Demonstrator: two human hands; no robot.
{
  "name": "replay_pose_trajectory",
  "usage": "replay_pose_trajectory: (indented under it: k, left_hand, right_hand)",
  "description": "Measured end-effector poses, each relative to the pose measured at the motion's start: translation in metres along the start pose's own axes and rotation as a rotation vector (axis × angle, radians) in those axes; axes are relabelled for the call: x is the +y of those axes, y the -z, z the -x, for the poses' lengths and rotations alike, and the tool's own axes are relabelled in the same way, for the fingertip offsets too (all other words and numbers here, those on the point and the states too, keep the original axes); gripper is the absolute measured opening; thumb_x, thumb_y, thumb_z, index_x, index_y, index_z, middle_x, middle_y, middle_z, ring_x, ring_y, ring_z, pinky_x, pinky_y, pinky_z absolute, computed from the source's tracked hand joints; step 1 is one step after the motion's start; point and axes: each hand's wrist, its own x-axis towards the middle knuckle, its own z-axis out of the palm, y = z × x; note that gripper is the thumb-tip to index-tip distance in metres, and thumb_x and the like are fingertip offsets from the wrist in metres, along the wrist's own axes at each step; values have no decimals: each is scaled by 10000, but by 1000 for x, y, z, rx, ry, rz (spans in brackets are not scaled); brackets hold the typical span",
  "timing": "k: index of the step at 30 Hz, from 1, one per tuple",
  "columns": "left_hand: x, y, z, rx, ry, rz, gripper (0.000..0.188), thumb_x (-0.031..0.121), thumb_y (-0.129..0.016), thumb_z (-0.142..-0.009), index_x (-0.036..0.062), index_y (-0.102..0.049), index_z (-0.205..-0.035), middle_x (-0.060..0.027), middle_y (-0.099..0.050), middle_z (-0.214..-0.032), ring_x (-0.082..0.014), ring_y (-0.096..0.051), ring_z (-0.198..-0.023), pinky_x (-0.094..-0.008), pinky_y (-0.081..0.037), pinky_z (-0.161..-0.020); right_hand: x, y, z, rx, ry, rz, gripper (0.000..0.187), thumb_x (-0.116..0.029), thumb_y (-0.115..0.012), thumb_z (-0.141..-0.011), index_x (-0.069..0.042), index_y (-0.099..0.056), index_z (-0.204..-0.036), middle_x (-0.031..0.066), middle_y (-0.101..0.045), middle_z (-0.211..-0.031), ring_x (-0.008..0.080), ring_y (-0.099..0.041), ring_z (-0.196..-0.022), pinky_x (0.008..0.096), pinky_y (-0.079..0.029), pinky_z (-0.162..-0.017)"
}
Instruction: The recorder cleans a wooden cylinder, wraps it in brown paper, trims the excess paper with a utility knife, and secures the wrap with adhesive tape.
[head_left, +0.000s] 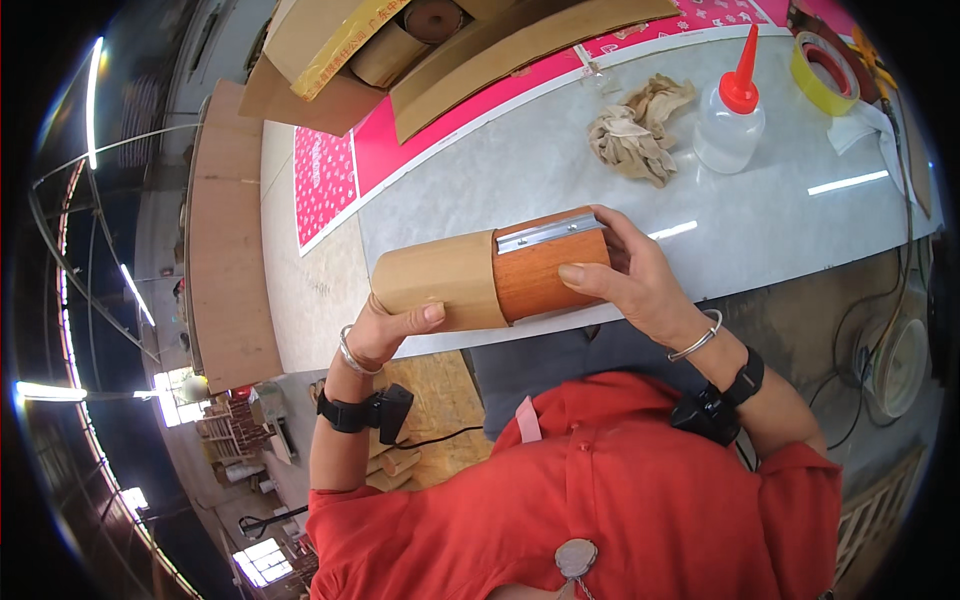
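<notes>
Tape [345,52] printed with characters crosses a carton [300,105] beyond the orange-brown cylinder [545,270]; at the cylinder's left, the left hand [385,327] grips a brown sleeve [438,282] fitted around it; at its right, the right hand [642,285] clasps the bare end.

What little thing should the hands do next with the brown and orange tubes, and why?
Perhaps the right hand should gently push the orange tube farther into the brown tube while the left hand holds steady. The orange tube seems partly inside, its other end sticks out, and the two look lined up. One picture can't show whether it's going in or out, though.
</notes>
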Motion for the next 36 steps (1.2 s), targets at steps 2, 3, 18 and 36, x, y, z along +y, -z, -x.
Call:
replay_pose_trajectory:
  k: [2, 3, 18, 36]
  left_hand:
    - [-2, -4, -2, 9, -40, 38, 554, 191, -793, -772, 62, -534, -1244, -29, -620, -1111, -136, -577, -1021, -310, -494, -856]
    - [-3, -7, -3, 29, -45, 79, 525, 181, -795, -767, 61, -555, -1217, -23, -628, -1081, -133, -582, -996, -304, -493, -843]
    - [-41, -45, -17, 204, -230, 437, 309, 140, -748, -774, 45, -609, -1033, 17, -605, -853, -81, -540, -764, -241, -430, -684]
    - [-41, -46, -1, 258, -425, 26, 200, 124, -766, -809, -9, -692, -938, -12, -687, -849, -63, -582, -767, -233, -485, -689]
  right_hand:
    - [-1, 0, 1, 1, 32, 41, 789, -313, -776, -783, 91, -361, -1319, 148, -573, -1074, 155, -584, -937, 276, -501, -788]
    - [-1, 0, 1, 2, 31, 40, 789, -313, -776, -783, 91, -361, -1319, 148, -573, -1074, 155, -584, -937, 276, -501, -788]
    - [-12, 3, 2, 57, 151, 181, 752, -320, -759, -798, 85, -373, -1299, 147, -562, -1098, 160, -572, -994, 278, -477, -862]
    - [-17, -13, 3, 207, -74, -137, 663, -385, -695, -819, 56, -428, -1235, 125, -528, -1078, 159, -605, -920, 290, -589, -618]
